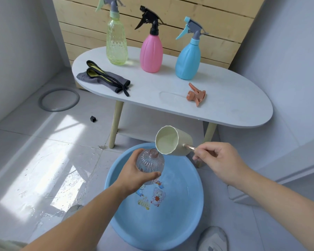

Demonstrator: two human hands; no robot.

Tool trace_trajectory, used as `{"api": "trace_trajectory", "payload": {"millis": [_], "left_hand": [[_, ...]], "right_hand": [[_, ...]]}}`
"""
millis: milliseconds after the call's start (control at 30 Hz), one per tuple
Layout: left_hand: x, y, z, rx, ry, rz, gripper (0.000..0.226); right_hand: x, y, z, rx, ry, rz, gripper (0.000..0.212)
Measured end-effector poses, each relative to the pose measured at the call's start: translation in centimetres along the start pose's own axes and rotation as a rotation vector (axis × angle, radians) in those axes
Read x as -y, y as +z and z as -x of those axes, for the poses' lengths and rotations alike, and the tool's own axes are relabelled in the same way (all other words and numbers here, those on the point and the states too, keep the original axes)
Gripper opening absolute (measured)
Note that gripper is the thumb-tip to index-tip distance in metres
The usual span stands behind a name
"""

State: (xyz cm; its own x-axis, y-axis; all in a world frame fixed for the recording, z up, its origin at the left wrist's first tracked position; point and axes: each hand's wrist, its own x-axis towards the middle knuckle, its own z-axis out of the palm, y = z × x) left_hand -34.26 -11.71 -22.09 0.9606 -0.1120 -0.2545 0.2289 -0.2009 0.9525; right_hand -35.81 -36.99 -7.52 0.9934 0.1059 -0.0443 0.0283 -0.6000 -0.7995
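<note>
The clear bottle (150, 164) is small and round-bodied, with ribs running down its sides, a faint pink tint and a short threaded neck. Its mouth has no cap. It is held above the far part of a blue basin (181, 227) that sits on the floor and has cartoon figures printed on its bottom. The left hand (132, 176) grips the bottle from the left, and its fingers (136, 154) curl round the far side while the thumb crosses the near side, so the bottle is clamped between them and leans a little to the right. The right hand (219, 160) pinches the thin handle (188, 147) of a cream scoop (172, 143), with its fingers (204, 151) folded close together round that handle. The scoop is tipped on its side with its open mouth facing left and its lower rim just beside the bottle's neck — whether they touch cannot be told. Behind them is a white oval table (230, 105). It carries a green spray bottle (116, 44), a pink one (151, 53) and a blue one (188, 60), a grey cloth (105, 78) — and a loose orange spray head (197, 94).
</note>
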Motion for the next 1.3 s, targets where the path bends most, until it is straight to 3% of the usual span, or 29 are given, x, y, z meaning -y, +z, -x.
{"api": "trace_trajectory", "payload": {"millis": [100,900,1067,1200,1300], "left_hand": [[0.0,-0.1,0.0,-0.006,0.013,-0.003,0.105],[0.2,0.1,-0.1,-0.004,0.028,-0.006,0.093],[0.3,0.1,-0.2,-0.01,0.025,-0.014,0.092],[0.3,0.1,-0.3,-0.023,0.028,-0.017,0.101],[0.4,0.1,-0.3,-0.035,0.031,-0.011,0.094]], "right_hand": [[-0.1,0.1,-0.1,-0.022,-0.041,0.053,0.022],[0.1,0.6,0.0,-0.047,-0.155,0.179,0.015],[0.0,0.9,-0.3,-0.054,-0.023,0.055,0.02],[-1.7,1.1,-1.3,-0.077,0.161,-0.215,0.028],[-4.0,1.7,-1.9,-0.073,0.295,-0.385,0.032]]}}
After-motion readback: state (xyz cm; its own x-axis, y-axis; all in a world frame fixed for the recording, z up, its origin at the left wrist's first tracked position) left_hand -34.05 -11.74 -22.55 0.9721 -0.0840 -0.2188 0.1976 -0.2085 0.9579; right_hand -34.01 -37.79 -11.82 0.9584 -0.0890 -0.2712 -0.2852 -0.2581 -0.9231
